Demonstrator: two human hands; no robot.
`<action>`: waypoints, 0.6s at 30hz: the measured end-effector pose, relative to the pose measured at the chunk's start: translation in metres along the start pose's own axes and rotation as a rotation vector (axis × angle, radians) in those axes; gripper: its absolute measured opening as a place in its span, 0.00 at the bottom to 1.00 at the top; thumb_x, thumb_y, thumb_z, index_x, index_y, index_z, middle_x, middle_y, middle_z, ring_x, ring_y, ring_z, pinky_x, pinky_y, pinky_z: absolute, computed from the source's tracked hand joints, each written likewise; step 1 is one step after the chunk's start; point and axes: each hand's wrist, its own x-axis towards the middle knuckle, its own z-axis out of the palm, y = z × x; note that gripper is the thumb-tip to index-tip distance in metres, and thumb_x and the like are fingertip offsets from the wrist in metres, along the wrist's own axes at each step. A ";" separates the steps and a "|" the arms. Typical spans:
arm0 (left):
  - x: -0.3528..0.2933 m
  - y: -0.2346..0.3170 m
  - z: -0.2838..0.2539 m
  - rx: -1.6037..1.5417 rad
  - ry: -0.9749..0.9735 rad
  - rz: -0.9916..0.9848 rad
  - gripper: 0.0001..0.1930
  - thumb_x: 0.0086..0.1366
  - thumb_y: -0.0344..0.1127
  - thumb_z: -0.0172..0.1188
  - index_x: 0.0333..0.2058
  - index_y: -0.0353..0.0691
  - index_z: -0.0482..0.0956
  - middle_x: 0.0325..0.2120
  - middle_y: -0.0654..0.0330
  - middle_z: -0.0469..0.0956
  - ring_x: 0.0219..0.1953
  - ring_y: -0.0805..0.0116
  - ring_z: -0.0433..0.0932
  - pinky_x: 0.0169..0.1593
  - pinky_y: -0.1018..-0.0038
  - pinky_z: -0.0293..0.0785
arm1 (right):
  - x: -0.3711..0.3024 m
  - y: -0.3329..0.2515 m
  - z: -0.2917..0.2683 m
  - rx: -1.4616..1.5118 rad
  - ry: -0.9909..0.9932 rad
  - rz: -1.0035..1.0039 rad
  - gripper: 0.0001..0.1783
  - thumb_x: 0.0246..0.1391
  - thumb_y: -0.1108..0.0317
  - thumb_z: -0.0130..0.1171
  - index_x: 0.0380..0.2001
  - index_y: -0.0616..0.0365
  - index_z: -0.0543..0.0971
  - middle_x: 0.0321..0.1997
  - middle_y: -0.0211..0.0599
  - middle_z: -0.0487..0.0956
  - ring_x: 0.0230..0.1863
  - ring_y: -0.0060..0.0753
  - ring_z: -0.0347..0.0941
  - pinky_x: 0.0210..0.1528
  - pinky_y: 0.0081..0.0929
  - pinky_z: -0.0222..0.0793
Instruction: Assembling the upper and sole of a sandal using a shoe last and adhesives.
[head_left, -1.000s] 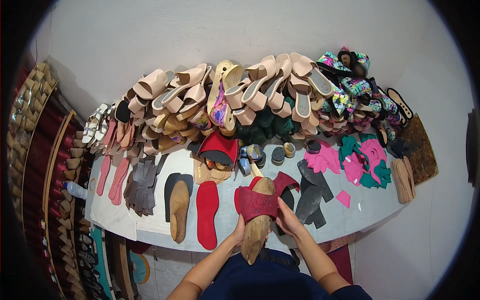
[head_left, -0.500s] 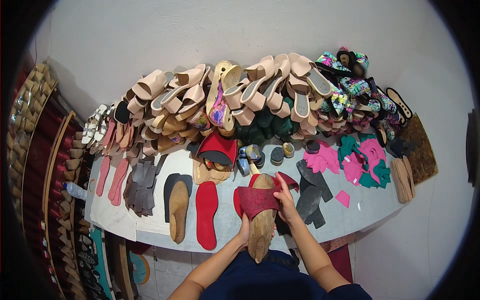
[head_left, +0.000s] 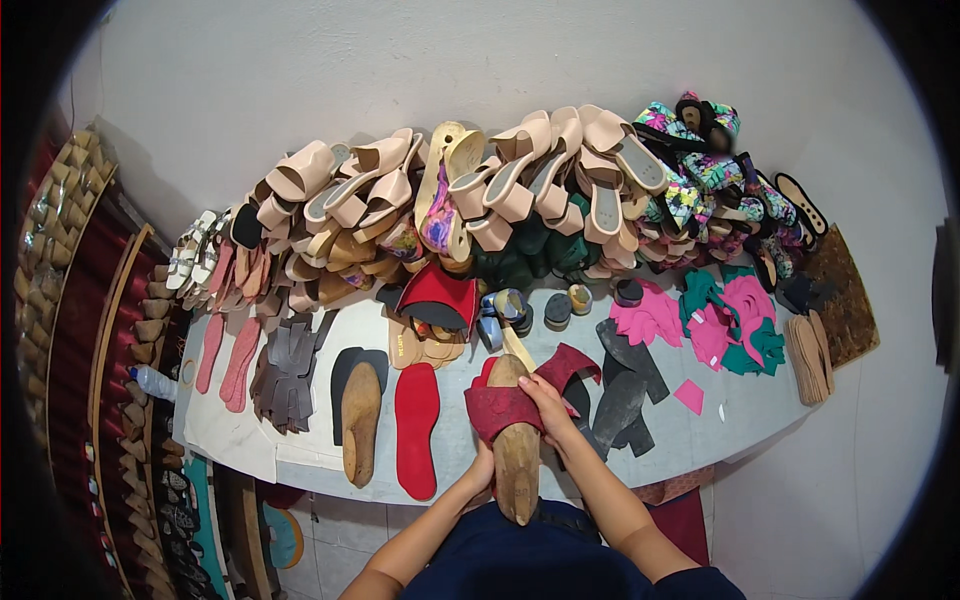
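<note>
A wooden shoe last (head_left: 517,465) is held up in front of me, its toe end pointing away and its narrow end near my body. Across its front part lies a dark red patterned shoe upper (head_left: 503,409). My left hand (head_left: 483,466) grips the last from its left side, with most fingers hidden underneath. On the right, my right hand (head_left: 545,405) pinches the upper's edge against the last, thumb on top. Some bright red shows behind the last's toe. Just beyond my right hand, another dark red upper (head_left: 566,364) rests on the table.
On the table (head_left: 300,462) lie a red insole (head_left: 416,430), a second wooden last (head_left: 361,420), grey cut pieces (head_left: 287,375), black sole pieces (head_left: 628,400) and pink fabric scraps (head_left: 648,316). Finished sandals (head_left: 515,165) are piled along the wall. Racks of lasts (head_left: 135,420) stand at left.
The upper has shifted slightly left and sits lower over the last. My right hand has moved left and down from beside the last's toe, and now presses the upper's right edge.
</note>
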 end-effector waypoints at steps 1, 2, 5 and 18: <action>-0.001 0.000 0.003 0.209 0.183 0.122 0.39 0.56 0.67 0.22 0.54 0.40 0.55 0.48 0.48 0.63 0.45 0.61 0.68 0.47 0.66 0.66 | 0.000 -0.001 0.000 0.010 -0.011 0.042 0.19 0.51 0.60 0.49 0.43 0.60 0.67 0.38 0.32 0.72 0.38 0.22 0.69 0.43 0.20 0.64; -0.002 0.001 0.004 0.418 0.367 0.242 0.36 0.59 0.65 0.25 0.55 0.42 0.53 0.51 0.51 0.60 0.48 0.64 0.65 0.50 0.67 0.63 | 0.000 -0.001 0.001 0.009 -0.017 0.045 0.19 0.51 0.60 0.49 0.43 0.60 0.67 0.38 0.32 0.72 0.38 0.22 0.69 0.43 0.20 0.64; -0.005 0.009 -0.015 0.445 0.332 0.183 0.28 0.65 0.51 0.31 0.58 0.42 0.43 0.53 0.55 0.56 0.53 0.69 0.59 0.52 0.73 0.59 | -0.003 -0.004 0.001 0.056 0.029 0.054 0.22 0.50 0.58 0.50 0.45 0.60 0.66 0.39 0.35 0.72 0.40 0.24 0.69 0.44 0.23 0.64; -0.027 0.068 -0.001 -0.090 0.284 0.542 0.11 0.59 0.30 0.50 0.40 0.38 0.64 0.28 0.61 0.74 0.27 0.76 0.74 0.29 0.82 0.69 | -0.016 -0.014 0.006 0.131 -0.010 -0.074 0.17 0.51 0.63 0.49 0.43 0.60 0.66 0.36 0.32 0.71 0.35 0.20 0.69 0.40 0.18 0.65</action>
